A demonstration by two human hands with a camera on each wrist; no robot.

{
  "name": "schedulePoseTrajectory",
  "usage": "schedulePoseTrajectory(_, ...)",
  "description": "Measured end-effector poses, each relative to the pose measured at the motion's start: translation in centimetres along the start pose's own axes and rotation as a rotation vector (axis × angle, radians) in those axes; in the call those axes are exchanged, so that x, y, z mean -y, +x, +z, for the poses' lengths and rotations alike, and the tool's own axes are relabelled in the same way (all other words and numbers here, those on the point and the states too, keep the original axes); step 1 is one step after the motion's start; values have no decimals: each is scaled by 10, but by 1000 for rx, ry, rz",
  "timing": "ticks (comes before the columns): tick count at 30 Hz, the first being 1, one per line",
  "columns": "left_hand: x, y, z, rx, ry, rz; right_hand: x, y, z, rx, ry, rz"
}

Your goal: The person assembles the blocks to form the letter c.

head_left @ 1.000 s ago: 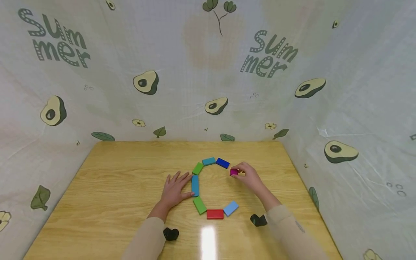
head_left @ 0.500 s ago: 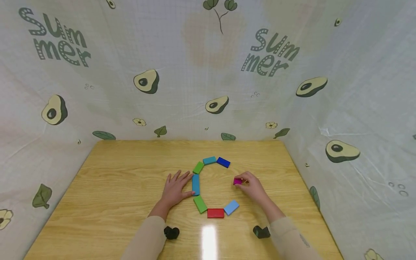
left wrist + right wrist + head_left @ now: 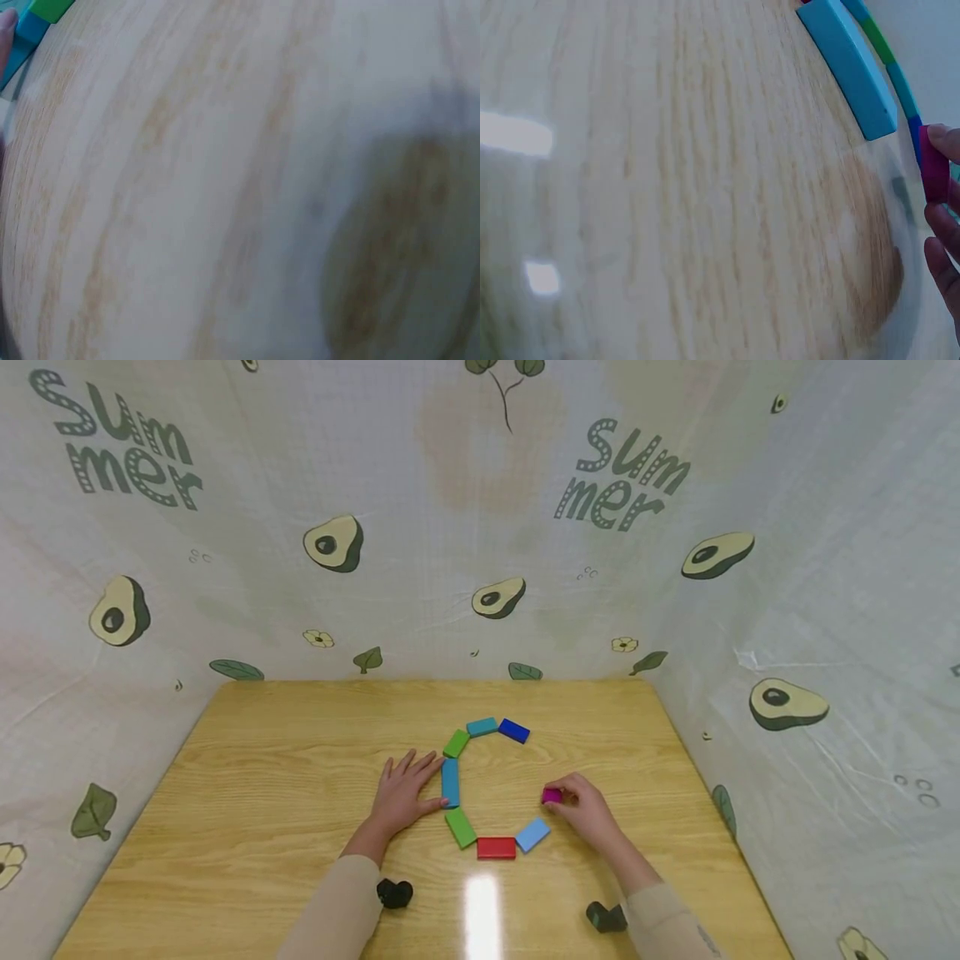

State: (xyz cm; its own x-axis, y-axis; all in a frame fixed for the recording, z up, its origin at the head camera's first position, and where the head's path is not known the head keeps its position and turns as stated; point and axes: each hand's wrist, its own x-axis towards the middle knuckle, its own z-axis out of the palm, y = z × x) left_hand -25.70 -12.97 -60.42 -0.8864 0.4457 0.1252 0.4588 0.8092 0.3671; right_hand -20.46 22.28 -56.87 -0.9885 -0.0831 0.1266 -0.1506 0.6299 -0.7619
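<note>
A magenta block (image 3: 552, 795) is pinched between the thumb and fingers of my right hand (image 3: 585, 808), just above the light blue block (image 3: 532, 835) in the head view. The right wrist view shows the same magenta block (image 3: 933, 166) upright at the fingertips. My left hand (image 3: 400, 795) lies with fingers spread, its thumb and a fingertip touching the long blue block (image 3: 450, 783). Other blocks continue the curve: green (image 3: 456, 743), teal (image 3: 482, 727) and dark blue (image 3: 513, 731) at the back; green (image 3: 460, 827) and red (image 3: 497, 848) at the front.
The wooden table (image 3: 285, 760) runs back to a printed cloth (image 3: 420, 568) that hangs behind and at both sides. Black devices (image 3: 395, 893) sit at the wrists. A bright reflection lies on the tabletop near the front.
My right hand has moved toward me and slightly right with the magenta block, from near the dark blue block to near the light blue one. The left hand has stayed in place.
</note>
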Motion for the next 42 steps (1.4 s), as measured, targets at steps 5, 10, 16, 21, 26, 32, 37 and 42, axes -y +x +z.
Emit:
schedulePoseTrajectory(5, 0, 2, -1, 3, -11, -2, -2, -6, 0, 2, 16, 19)
schedulePoseTrajectory(10, 0, 1, -1, 18, -12, -9, -5, -12, 0, 4, 39, 31)
schedulePoseTrajectory(16, 0, 1, -2, 16, -16, -6, -10, -17, 4, -14, 57, 43)
schedulePoseTrajectory(21, 0, 2, -1, 11, -19, -9, -12, -18, 7, -27, 69, 59)
schedulePoseTrajectory(26, 0, 1, 0, 6, -12, -11, -13, -19, 10, -41, 98, 63)
schedulePoseTrajectory(32, 0, 1, -1, -5, -31, -11, -18, -21, 11, -58, 152, 62)
schedulePoseTrajectory(37, 0, 1, 0, 3, -25, -9, -22, -24, 11, -70, 169, 66)
schedulePoseTrajectory(42, 1, 1, 1, 7, -20, -13, -24, -23, 10, -65, 167, 73)
